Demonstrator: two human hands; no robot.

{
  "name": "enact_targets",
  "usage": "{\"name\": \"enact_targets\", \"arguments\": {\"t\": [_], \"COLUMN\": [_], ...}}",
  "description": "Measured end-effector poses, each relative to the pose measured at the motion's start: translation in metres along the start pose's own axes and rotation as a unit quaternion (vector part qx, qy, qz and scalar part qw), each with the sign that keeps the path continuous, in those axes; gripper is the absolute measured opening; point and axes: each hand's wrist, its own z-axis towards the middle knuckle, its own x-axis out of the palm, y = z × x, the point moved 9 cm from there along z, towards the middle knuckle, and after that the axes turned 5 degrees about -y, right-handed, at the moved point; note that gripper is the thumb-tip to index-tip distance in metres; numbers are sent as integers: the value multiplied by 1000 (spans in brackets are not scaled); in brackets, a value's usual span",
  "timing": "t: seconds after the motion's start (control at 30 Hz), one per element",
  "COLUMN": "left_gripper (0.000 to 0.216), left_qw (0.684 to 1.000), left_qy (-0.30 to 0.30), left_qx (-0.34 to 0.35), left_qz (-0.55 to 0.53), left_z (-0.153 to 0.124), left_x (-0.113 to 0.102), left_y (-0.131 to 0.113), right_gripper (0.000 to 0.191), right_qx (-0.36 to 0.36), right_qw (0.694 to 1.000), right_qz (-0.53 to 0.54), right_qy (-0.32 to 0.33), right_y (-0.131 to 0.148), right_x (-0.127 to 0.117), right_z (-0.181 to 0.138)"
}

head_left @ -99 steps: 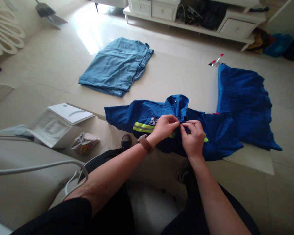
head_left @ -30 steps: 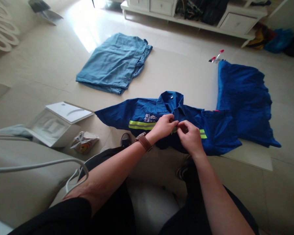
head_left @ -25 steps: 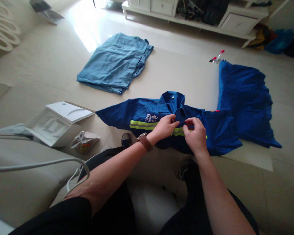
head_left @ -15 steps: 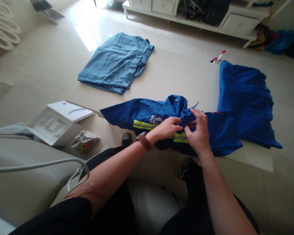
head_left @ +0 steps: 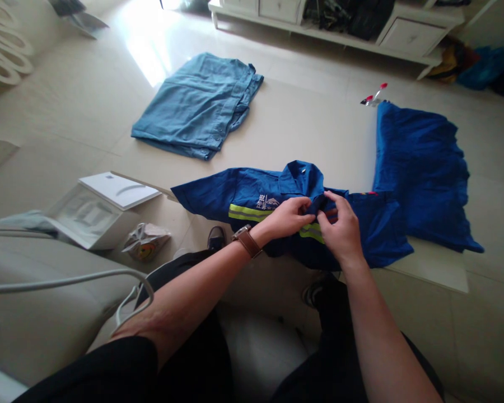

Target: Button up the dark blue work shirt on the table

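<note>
A dark blue work jacket (head_left: 256,184) with a yellow-and-grey reflective stripe and white lettering on the chest lies spread before me, its collar toward the far side. My left hand (head_left: 289,217), wearing a brown-strapped watch on the wrist, pinches the jacket's front edge just below the collar. Close beside it, my right hand (head_left: 340,226) has thumb and fingers closed on the opposite front edge. The fingertips of both hands nearly meet, and the fabric between them is partly hidden.
Folded light blue clothing (head_left: 197,106) lies at the far left of the pale board. More blue clothing (head_left: 420,179) is at the right, by red-tipped pens (head_left: 378,94). An open white box (head_left: 96,210) and a plastic-wrapped packet (head_left: 146,242) sit left. A white cabinet (head_left: 340,33) stands behind.
The raised flap of cloth by my right fingers has gone down, and the collar shows more openly. My right fingers have drawn in closer to the fabric; my left hand has barely moved.
</note>
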Motion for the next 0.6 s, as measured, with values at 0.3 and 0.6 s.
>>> {"name": "enact_targets", "arguments": {"t": [0.3,0.6], "left_gripper": [27,35], "left_qw": [991,992], "left_qy": [-88,-90], "left_qx": [-19,-18], "left_qz": [-99,-83], "left_z": [7,9], "left_x": [-16,-19], "left_y": [4,5], "right_gripper": [17,33], "right_qx": [12,25], "right_qw": [998,959], "right_qz": [-56,-143], "right_qy": [1,244], "right_y": [6,-10], "right_x": [-7,63], "right_z": [-5,-42]}}
